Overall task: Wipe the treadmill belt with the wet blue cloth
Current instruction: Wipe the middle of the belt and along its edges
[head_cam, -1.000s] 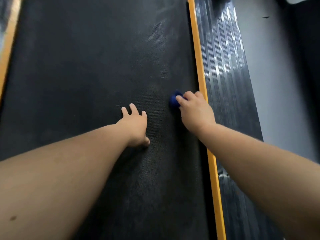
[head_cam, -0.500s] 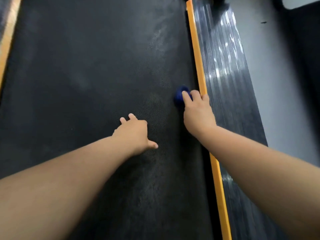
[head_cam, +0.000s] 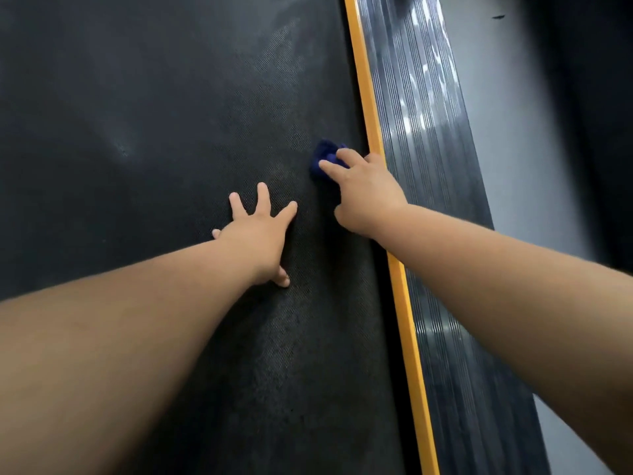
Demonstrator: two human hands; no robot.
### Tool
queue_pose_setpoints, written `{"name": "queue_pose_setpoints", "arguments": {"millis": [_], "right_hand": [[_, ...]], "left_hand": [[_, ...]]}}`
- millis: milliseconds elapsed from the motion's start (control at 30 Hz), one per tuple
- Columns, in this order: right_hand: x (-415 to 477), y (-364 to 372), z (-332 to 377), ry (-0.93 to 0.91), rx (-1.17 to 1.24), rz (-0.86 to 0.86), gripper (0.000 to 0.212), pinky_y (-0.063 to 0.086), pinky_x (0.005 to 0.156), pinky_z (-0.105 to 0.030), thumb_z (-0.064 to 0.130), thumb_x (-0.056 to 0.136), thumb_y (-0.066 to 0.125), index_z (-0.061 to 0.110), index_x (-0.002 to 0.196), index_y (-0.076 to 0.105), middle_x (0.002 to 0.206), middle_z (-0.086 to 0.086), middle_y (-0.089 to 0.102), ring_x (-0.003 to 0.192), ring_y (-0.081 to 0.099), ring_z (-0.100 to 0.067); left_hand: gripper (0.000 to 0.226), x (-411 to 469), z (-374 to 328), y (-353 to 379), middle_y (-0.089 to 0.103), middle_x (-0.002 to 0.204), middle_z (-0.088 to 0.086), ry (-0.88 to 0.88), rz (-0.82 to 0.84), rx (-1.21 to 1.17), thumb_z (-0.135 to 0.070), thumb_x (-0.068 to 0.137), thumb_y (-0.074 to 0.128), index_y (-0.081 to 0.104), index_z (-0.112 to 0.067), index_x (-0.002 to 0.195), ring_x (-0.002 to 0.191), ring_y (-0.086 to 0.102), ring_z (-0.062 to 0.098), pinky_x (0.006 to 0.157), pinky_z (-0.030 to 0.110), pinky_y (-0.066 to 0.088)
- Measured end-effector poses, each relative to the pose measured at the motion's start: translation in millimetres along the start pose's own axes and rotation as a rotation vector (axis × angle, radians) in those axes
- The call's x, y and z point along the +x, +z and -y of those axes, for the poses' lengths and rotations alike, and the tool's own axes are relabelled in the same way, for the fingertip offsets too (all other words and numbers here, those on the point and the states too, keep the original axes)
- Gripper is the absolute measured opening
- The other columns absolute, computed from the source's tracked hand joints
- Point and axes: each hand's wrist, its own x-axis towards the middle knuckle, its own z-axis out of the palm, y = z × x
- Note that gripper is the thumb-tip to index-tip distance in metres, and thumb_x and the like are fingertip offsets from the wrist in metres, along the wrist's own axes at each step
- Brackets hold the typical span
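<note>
The black textured treadmill belt (head_cam: pixel 154 132) fills most of the view. A small bunched blue cloth (head_cam: pixel 323 156) lies on the belt close to its right edge. My right hand (head_cam: pixel 363 193) presses down on the cloth with its fingers over it, so most of the cloth is hidden under the hand. My left hand (head_cam: pixel 260 231) rests flat on the belt with its fingers spread, a short way left of the cloth and nearer to me.
An orange strip (head_cam: pixel 373 138) runs along the belt's right edge. Beyond it is a ribbed, shiny dark side rail (head_cam: pixel 428 149), then grey floor (head_cam: pixel 507 114) at the far right. Faint smears show on the belt higher up.
My right hand has shifted the cloth slightly left, away from the orange strip. My left hand has spread its fingers wide on the belt.
</note>
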Motion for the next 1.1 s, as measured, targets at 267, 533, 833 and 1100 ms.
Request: {"name": "queue_pose_setpoints", "arguments": {"millis": [267,533,833,1100], "right_hand": [[-74.6,2.6,-7.8,-0.085,0.147,0.051,0.048,0.049,0.086,-0.039,0.017,0.085,0.058,0.023,0.132,0.050,0.124,-0.004,0.046,0.111,0.050,-0.028],[8.1,-18.1,2.6,0.077,0.016,0.071,0.063,0.044,0.091,-0.038,0.025,0.081,0.061,0.017,0.139,0.039,0.144,-0.009,0.030,0.120,0.046,-0.036],[-39.9,-10.5,-6.6,-0.018,0.057,0.048,0.058,0.046,0.094,-0.041,0.029,0.078,0.065,0.023,0.133,0.047,0.134,-0.004,0.039,0.121,0.040,-0.028],[-93.8,26.7,2.2,-0.141,0.087,-0.062,0.038,0.046,0.091,-0.040,0.018,0.077,0.065,0.013,0.115,0.064,0.120,-0.005,0.059,0.100,0.052,-0.036]], "left_hand": [[0.125,0.1,-1.8,0.3,-0.035,0.151,0.002,-0.013,0.006,0.003,-0.044,0.066,0.083,-0.011,-0.043,0.148,0.139,-0.020,0.047,0.100,0.067,0.034],[0.129,7.1,1.9,6.4,-0.032,0.153,0.005,0.005,-0.011,0.075,-0.051,0.062,0.083,-0.014,-0.043,0.147,0.139,-0.015,0.050,0.101,0.065,0.035],[0.125,4.5,-0.1,2.2,-0.037,0.150,0.007,0.011,0.005,0.071,-0.048,0.068,0.080,-0.016,-0.041,0.147,0.138,-0.017,0.051,0.100,0.065,0.036],[0.124,1.9,1.8,4.0,-0.033,0.152,0.007,0.030,-0.021,0.057,-0.048,0.067,0.081,-0.013,-0.041,0.148,0.139,-0.017,0.050,0.100,0.064,0.037]]}}
